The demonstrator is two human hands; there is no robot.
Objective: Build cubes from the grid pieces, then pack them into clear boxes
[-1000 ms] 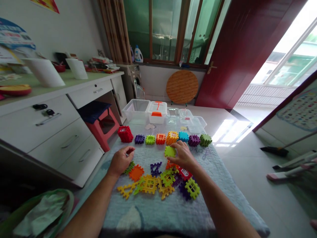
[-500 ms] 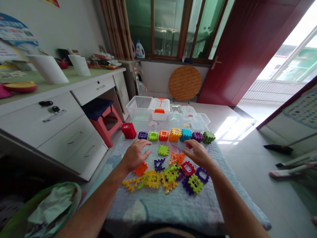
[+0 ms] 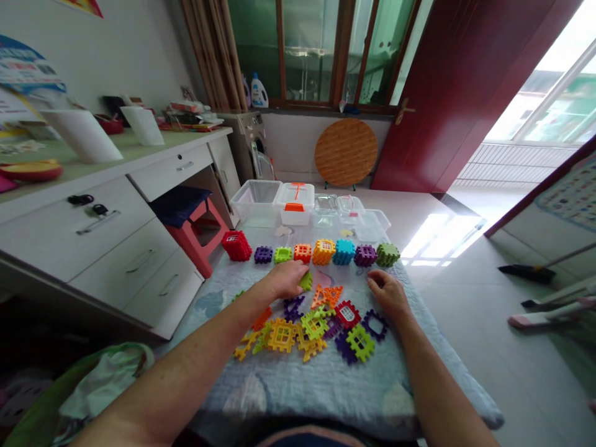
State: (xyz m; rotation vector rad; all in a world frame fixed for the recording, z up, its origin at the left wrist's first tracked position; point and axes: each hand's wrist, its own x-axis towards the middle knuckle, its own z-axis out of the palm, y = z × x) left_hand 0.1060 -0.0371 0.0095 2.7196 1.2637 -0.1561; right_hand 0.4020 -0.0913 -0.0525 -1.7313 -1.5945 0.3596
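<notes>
My left hand point(image 3: 287, 280) reaches over the middle of the cloth, its fingers closed at the left edge of a light green square building tile point(image 3: 306, 281). Part of that tile is hidden under the fingers. My right hand point(image 3: 390, 293) rests low at the right, thumb and forefinger apart, holding nothing. Between my arms lie loose interlocking tiles: an orange triangular one point(image 3: 326, 296), a red one point(image 3: 347, 315), a yellow one point(image 3: 282, 335), a light green one point(image 3: 361, 344) and a purple one point(image 3: 375, 325). My left forearm covers some of them.
Behind the hands runs a row of colour-sorted tile stacks, from a red stack point(image 3: 237, 246) to a dark green stack point(image 3: 388, 254). Farther back stand an open clear bin point(image 3: 256, 202), a lidded box point(image 3: 295, 203) and smaller clear containers point(image 3: 350, 208). A stool point(image 3: 193, 214) is at left.
My left hand has moved right and onto the light green tile. My right hand has drawn slightly right and down, its fingers more curled. The view has shifted a little.
</notes>
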